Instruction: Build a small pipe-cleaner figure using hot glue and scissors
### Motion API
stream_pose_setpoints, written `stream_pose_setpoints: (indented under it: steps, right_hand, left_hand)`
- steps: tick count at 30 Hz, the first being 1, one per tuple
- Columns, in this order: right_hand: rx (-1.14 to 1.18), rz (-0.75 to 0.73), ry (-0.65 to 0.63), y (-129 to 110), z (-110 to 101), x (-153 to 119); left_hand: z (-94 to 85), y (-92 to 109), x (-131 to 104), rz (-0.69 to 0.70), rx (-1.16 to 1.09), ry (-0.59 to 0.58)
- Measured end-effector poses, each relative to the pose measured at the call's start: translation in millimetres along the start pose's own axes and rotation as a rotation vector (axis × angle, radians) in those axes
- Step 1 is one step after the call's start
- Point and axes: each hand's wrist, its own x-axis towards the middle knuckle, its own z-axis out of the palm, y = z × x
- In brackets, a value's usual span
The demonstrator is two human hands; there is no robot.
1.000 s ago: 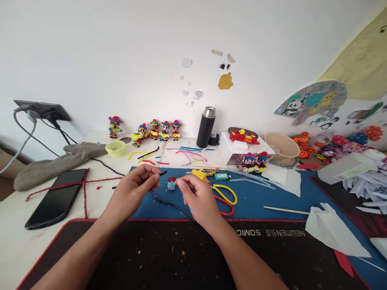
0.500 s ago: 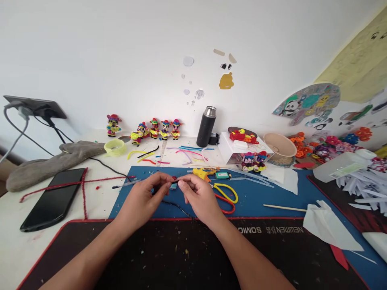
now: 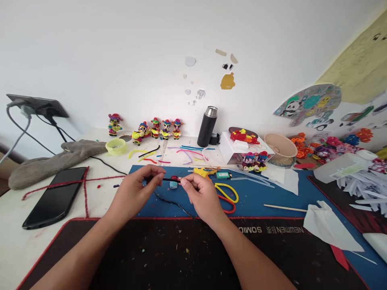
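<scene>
A short black pipe cleaner (image 3: 171,180) is stretched nearly level between my two hands. My left hand (image 3: 133,191) pinches one end with thumb and forefinger, its other fingers curled. At the opposite end, my right hand (image 3: 200,195) grips it between thumb and bent fingers. Just behind the strip, a small red and light-blue piece (image 3: 173,185) lies on the blue mat, partly covered. A dark twisted cord (image 3: 178,204) runs beneath my hands. Beside my right hand lie the yellow and red looped handles of scissors (image 3: 227,192), their blades hidden.
Behind my right hand are a yellow glue gun (image 3: 204,172) and clear glue sticks (image 3: 256,181). A black bottle (image 3: 207,127) stands near several small figures (image 3: 155,128) and coloured pipe cleaners (image 3: 187,150). A phone (image 3: 56,199) lies left; a wooden stick (image 3: 284,208) right.
My left hand has moved left, away from my right hand, so more of the black pipe cleaner shows between them. The red and light-blue piece behind is more exposed.
</scene>
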Motion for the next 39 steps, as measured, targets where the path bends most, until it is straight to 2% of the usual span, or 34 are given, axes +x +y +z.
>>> stream_pose_setpoints:
  steps: [6,9,11,16,19,22,30,35,39]
  right_hand:
    - [-0.045,-0.004,0.04,1,-2,2]
    - [-0.076,-0.015,0.061,3,-2,2]
    - [-0.106,-0.029,0.061,5,-1,2]
    - [-0.188,-0.047,0.03,8,2,0]
    - [-0.203,-0.054,0.017,8,3,-1]
    - [-0.208,-0.055,0.003,7,3,-2]
    - [-0.268,-0.069,-0.001,7,3,-2]
    - [-0.304,-0.073,0.003,6,3,-3]
    - [-0.31,-0.092,-0.004,5,3,-4]
  left_hand:
    - [-14.9,-8,7,-0.108,0.018,0.206]
    - [-17.2,-5,5,-0.088,0.041,0.273]
    - [-15.8,-1,2,-0.021,0.036,0.217]
    - [-5.6,3,-2,0.226,0.082,-0.033]
    - [-0.1,-1,-1,0.306,0.142,-0.109]
    - [3.4,-6,-1,0.356,0.184,-0.13]
    - [9.5,-9,-6,0.355,0.254,-0.154]
    - [8.8,-3,-9,0.286,0.176,-0.222]
    - [5.7,-3,-7,0.246,0.141,-0.21]
